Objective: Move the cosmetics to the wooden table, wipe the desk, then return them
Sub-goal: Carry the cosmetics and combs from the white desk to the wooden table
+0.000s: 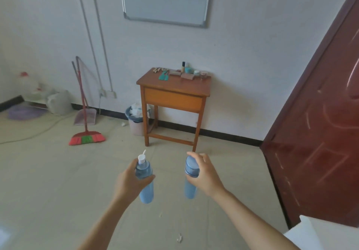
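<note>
Blue bottles (146, 192) (190, 189), upper halves within grips (129, 181) (206, 174)

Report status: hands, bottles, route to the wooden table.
Left hand grips translucent blue bottle, white flip cap open. Right hand grips blue plastic bottle, blue cap on. Brown wooden table ahead, small cosmetics on top. Floor between: only small scraps.
</note>
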A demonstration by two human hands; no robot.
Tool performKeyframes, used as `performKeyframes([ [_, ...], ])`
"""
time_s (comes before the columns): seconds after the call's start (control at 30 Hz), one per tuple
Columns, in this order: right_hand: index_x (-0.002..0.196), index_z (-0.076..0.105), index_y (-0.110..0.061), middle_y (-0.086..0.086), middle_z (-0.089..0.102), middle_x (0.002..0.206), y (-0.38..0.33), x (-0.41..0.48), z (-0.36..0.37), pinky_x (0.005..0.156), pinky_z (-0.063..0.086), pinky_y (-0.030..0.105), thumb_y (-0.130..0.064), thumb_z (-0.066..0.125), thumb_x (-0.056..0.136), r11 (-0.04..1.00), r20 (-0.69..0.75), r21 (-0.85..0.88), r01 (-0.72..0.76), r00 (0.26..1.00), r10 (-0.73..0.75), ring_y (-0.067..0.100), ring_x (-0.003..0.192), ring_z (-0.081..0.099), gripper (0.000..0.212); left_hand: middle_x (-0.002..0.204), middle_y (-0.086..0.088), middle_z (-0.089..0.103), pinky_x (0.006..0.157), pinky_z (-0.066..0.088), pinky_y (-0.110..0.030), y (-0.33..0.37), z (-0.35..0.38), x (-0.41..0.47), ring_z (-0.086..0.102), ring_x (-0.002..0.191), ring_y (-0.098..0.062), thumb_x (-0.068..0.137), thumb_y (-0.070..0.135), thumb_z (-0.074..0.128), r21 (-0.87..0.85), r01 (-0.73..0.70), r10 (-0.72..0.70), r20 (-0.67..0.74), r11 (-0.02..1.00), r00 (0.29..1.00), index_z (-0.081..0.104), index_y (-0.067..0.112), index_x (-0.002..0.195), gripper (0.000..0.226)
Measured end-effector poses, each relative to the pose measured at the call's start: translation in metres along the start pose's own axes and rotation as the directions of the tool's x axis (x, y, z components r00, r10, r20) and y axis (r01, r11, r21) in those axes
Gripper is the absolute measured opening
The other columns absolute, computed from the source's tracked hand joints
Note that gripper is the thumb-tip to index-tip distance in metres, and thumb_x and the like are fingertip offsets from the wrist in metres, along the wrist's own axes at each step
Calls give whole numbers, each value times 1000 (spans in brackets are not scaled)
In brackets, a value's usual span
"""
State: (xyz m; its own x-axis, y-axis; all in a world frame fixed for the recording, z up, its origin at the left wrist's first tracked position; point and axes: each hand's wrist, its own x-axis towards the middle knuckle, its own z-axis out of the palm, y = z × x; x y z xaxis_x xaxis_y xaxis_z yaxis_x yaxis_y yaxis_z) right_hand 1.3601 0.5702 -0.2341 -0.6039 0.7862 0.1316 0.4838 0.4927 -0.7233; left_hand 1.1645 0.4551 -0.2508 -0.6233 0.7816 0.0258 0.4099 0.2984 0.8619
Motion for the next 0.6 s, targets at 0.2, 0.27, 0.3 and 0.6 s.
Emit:
performKeyframes([
  [0.2, 129, 41, -34, -10, 35, 109, 16, 96, -20, 82, 33, 16, -15, 68, 76, 996, 74, -4, 94, 993, -93, 8, 99, 43, 63, 63, 3, 37, 52, 26, -25, 29, 11, 83, 33, 56, -12, 70, 13, 77, -19, -37, 35, -90, 999, 995, 51, 15, 92, 34],
  [0.27, 129, 40, -37, -10, 35, 108, 23, 128, -27, 81, 35, 17, -15, 68, 76, 993, 101, -3, 122, 988, -121, 8, 97, 43, 63, 65, 1, 41, 54, 29, -26, 37, 17, 111, 36, 59, -13, 69, 11, 78, -62, -37, 28, -140, 997, 990, 52, 14, 94, 36],
  [0.3, 128, 40, -38, -11, 35, 108, 25, 143, -29, 81, 35, 17, -15, 68, 75, 991, 108, 2, 134, 985, -133, 7, 98, 43, 64, 68, -1, 44, 55, 31, -26, 41, 20, 123, 38, 60, -14, 69, 11, 78, -95, -34, 18, -167, 995, 986, 53, 14, 96, 37],
  [0.6, 129, 39, -36, -8, 38, 112, 53, 261, -26, 84, 40, 20, -17, 67, 78, 990, 195, -39, 138, 972, -128, 11, 102, 44, 62, 63, 2, 36, 55, 27, -28, 13, 44, 224, 34, 58, -14, 68, 9, 78, -154, 82, -111, -189, 985, 976, 52, 18, 87, 34],
])
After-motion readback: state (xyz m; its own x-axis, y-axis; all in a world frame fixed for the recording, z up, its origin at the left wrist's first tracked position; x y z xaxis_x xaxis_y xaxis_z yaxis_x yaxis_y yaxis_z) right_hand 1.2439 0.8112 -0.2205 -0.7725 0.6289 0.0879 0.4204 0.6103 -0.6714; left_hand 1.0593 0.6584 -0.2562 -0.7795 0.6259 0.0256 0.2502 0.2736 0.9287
